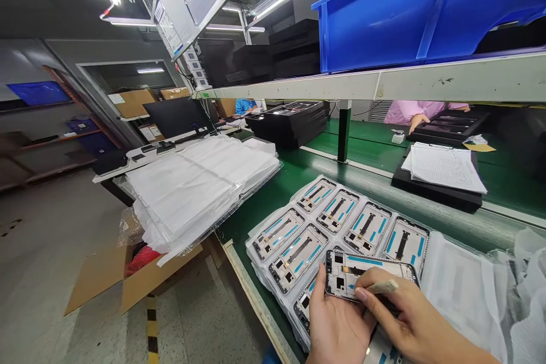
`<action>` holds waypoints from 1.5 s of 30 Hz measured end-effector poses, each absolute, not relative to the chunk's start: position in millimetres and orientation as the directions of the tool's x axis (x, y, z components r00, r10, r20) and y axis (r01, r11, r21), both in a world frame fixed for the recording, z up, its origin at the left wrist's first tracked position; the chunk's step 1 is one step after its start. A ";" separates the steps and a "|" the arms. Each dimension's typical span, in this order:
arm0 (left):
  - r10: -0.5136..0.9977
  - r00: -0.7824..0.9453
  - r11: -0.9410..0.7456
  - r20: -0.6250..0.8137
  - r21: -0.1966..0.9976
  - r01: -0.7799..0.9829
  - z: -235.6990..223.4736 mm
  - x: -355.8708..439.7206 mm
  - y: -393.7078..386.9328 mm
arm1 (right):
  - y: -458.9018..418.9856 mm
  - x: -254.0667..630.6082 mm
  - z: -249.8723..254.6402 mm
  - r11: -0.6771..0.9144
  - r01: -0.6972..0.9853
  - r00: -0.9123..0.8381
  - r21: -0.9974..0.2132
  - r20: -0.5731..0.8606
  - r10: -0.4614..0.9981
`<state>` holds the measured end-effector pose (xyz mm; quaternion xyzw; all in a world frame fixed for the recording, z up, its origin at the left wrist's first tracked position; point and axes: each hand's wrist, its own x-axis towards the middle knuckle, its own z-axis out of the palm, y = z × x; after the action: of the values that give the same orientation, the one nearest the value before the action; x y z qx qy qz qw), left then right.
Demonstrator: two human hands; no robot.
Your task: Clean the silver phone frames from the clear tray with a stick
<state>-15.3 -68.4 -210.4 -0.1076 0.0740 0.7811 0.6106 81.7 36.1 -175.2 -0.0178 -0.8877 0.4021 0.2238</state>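
Observation:
My left hand [336, 324] is closed around the lower left side of a phone screen frame [384, 268], held tilted above the tray. The frame has a silvery inner face, a dark rim, a flex cable and blue strips. My right hand [401, 307] pinches thumb and forefinger together over the frame's near edge, beside a small blue strip; what lies between the fingertips is hidden. A pale finger cot [384, 286] covers one right fingertip. Beneath both hands, a clear plastic tray [336, 186] carries several similar frames in its pockets.
White packing sheets [191, 170] are stacked left, above an open cardboard box [98, 273]. Crumpled white wrapping [469, 290] lies right of the tray. Behind are papers [446, 165] on a black tray, a metal shelf post [343, 131] and a pink-sleeved co-worker [409, 112]. A blue bin [384, 17] sits overhead.

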 end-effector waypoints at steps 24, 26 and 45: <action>0.908 -0.239 -0.242 -0.344 0.035 -0.970 -196.5 -13.5 -68.8 | 37.8 81.7 -168.6 0.617 -0.101 -0.968 -0.781 0.221 0.121; 0.906 -0.245 -0.251 -0.345 0.028 -0.968 -197.4 -12.4 -69.3 | 37.3 81.7 -169.0 0.617 -0.104 -0.971 -0.780 0.215 0.109; 0.868 -0.230 -0.289 -0.441 -0.070 -0.955 -198.5 -17.5 -65.7 | 55.5 80.5 -152.5 0.743 0.138 -0.921 -0.655 0.191 0.340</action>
<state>-17.5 -65.7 -198.5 -0.2026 0.1078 0.7767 0.5866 80.5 55.5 -152.5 -0.1298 -0.9211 0.3345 0.1510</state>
